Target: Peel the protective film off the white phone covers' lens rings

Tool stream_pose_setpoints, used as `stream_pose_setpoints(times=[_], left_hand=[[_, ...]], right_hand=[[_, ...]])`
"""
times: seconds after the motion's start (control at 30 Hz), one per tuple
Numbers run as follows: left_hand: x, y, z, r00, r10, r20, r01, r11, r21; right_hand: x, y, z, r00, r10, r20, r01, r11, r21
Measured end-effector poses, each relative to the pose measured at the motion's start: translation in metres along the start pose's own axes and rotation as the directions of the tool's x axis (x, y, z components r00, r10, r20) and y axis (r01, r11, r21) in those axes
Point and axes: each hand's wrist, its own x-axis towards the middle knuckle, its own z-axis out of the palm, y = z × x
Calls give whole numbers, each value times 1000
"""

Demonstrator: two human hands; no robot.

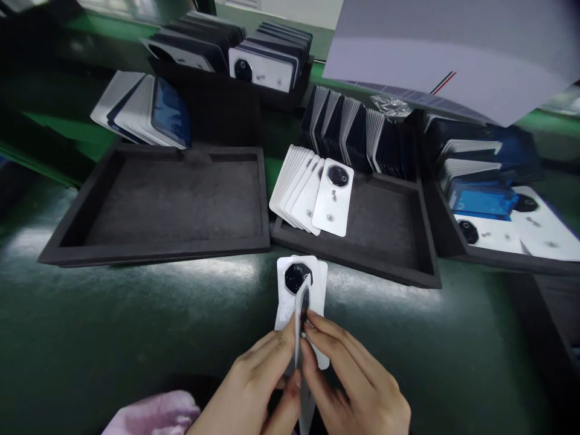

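My left hand (258, 374) and my right hand (357, 380) meet at the bottom middle, both closed on a thin white phone-shaped card (298, 320). That card stands nearly edge-on to me, so most of its face is hidden. The left fingers press one side and the right fingertips the other. Beneath it on the green table, a few more white cards (284, 297) lie overlapped, the top one with a black camera disc. Beyond my hands, a fanned row of white cards (333, 208) leans in a black foam tray (389, 232).
Another black foam tray (176, 205) stands at the left, with stacked cards (131, 109) at its back. Behind it are more rows of cards (263, 66). Dark and white cards (487, 232) fill a tray at the right. A large pale panel (435, 42) hangs upper right.
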Motion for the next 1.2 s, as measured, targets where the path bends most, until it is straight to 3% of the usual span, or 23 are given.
stream_pose_setpoints(times=[0.1,0.3,0.4,0.6,0.73,0.83,0.93,1.03,1.2], left_hand=[[0,-1,2,998,47,-37,-45,998,52],[-1,0,4,994,92,-58,-87,992,87],[-2,-1,4,994,88,-65,-84,994,68],[-7,5,1,968,-77,-240,25,977,-212],[-5,8,1,945,-230,-234,100,881,-462],[-4,5,3,940,-261,-220,101,828,-551],[-5,-1,4,939,-216,-267,74,886,-457],[-8,-7,4,940,-123,-318,41,966,-254],[-13,-12,7,956,53,-288,-81,993,-84]], right_hand=[[-5,-3,2,1000,-2,13,2,999,-32],[-7,-14,3,987,163,-12,-164,983,-78],[-3,-13,2,986,169,-8,-169,983,-70],[9,1,-11,979,200,25,-201,978,49],[10,5,-19,967,248,-57,-248,969,11],[7,4,-19,965,254,-62,-253,967,25],[4,3,-16,964,258,-62,-255,966,52],[3,1,-15,968,244,-65,-238,967,87],[5,2,-18,956,288,-49,-283,955,88]])
